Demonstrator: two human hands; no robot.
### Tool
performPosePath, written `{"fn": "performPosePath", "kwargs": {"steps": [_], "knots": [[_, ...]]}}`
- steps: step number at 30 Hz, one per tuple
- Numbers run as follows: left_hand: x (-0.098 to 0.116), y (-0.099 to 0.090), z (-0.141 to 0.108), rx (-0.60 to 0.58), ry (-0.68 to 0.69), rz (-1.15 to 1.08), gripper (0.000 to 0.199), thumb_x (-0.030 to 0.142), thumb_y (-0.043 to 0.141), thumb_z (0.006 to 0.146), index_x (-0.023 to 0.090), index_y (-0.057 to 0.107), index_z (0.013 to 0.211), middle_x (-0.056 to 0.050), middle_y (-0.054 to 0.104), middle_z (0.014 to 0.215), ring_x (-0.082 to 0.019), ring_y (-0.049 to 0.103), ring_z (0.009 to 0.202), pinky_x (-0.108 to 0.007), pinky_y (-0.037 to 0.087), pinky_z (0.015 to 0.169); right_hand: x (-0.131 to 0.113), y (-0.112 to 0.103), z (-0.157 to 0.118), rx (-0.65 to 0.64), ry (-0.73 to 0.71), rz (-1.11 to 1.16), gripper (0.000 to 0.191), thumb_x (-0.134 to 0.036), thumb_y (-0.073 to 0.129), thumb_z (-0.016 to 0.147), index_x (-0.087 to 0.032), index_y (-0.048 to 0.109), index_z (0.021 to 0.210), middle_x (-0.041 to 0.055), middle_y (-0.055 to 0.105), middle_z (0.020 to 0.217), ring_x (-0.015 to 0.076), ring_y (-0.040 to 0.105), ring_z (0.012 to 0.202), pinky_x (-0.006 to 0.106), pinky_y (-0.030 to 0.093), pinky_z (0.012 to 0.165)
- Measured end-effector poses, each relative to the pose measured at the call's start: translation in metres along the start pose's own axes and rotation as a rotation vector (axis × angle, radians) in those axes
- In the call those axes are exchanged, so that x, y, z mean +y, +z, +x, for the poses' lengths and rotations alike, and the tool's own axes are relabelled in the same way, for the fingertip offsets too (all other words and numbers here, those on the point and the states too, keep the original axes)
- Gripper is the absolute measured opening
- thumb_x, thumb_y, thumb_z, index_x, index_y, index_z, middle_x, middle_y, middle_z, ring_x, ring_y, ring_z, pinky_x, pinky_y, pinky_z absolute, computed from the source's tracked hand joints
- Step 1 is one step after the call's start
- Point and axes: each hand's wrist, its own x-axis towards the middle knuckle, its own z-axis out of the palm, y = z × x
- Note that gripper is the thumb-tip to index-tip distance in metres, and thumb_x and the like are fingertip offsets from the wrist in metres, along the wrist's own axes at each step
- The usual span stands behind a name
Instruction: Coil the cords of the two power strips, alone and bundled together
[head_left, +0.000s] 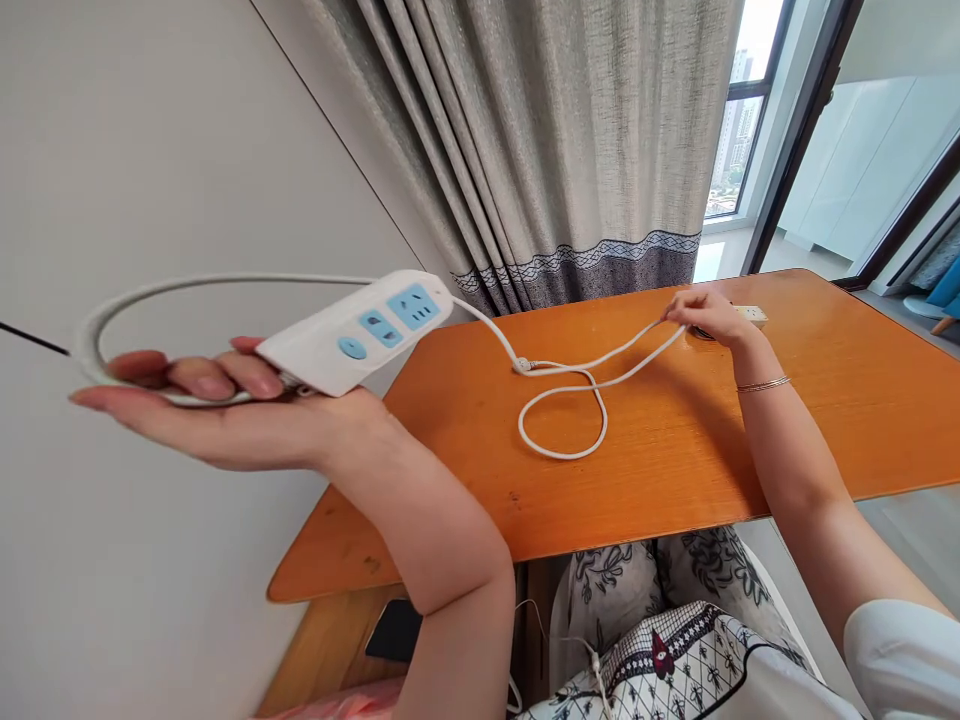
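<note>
My left hand (217,415) is raised at the left, palm up, with the white power strip (311,345) resting in its grip. The strip's light blue socket panels face up. Its white cord (564,457) bends around my left fingertips, passes behind the strip and runs down to the table. On the table it lies in a loose loop, with the white plug (523,365) near the loop's far side. Over the table's far right side, my right hand (706,314) pinches a doubled length of this cord between thumb and fingers.
The orange wooden table (450,480) spans the front. Just behind my right hand lies a white socket block (751,316) with a dark cord. A grey curtain (585,140) hangs beyond the table, and a wall (150,180) stands at left. A dark phone-like object (394,632) lies below the table.
</note>
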Motion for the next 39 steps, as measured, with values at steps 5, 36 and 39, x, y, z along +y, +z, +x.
{"fn": "performPosePath", "kwargs": {"steps": [5, 36, 39], "knots": [[-0.008, 0.008, -0.012, 0.082, 0.046, -0.009, 0.054, 0.049, 0.042, 0.105, 0.016, 0.063, 0.067, 0.009, 0.025, 0.046, -0.003, 0.023, 0.034, -0.017, 0.043, 0.047, -0.037, 0.043, -0.003, -0.230, -0.056, -0.265, 0.036, -0.037, 0.078, 0.073, -0.020, 0.075, 0.105, 0.0114, 0.072, 0.117, 0.0304, 0.063, 0.115, 0.050, 0.046, 0.106], [-0.085, -0.006, 0.001, -0.414, 0.055, 0.342, 0.039, 0.061, 0.070, 0.086, 0.024, 0.060, 0.092, -0.007, 0.077, 0.116, -0.018, 0.077, 0.090, -0.025, 0.059, 0.074, -0.092, 0.091, -0.024, 0.058, -0.045, -0.590, 0.030, -0.022, 0.044, 0.098, -0.013, 0.062, 0.120, 0.0171, 0.072, 0.106, 0.0282, 0.066, 0.095, 0.036, 0.046, 0.081], [-0.093, -0.005, 0.000, -0.476, 0.110, 0.370, 0.042, 0.064, 0.068, 0.086, 0.024, 0.061, 0.098, -0.008, 0.077, 0.113, -0.021, 0.076, 0.101, -0.030, 0.060, 0.086, -0.108, 0.098, -0.034, 0.037, -0.074, -0.614, 0.025, -0.022, 0.045, 0.099, -0.014, 0.065, 0.113, 0.0168, 0.072, 0.107, 0.0272, 0.065, 0.094, 0.035, 0.044, 0.080]]}}
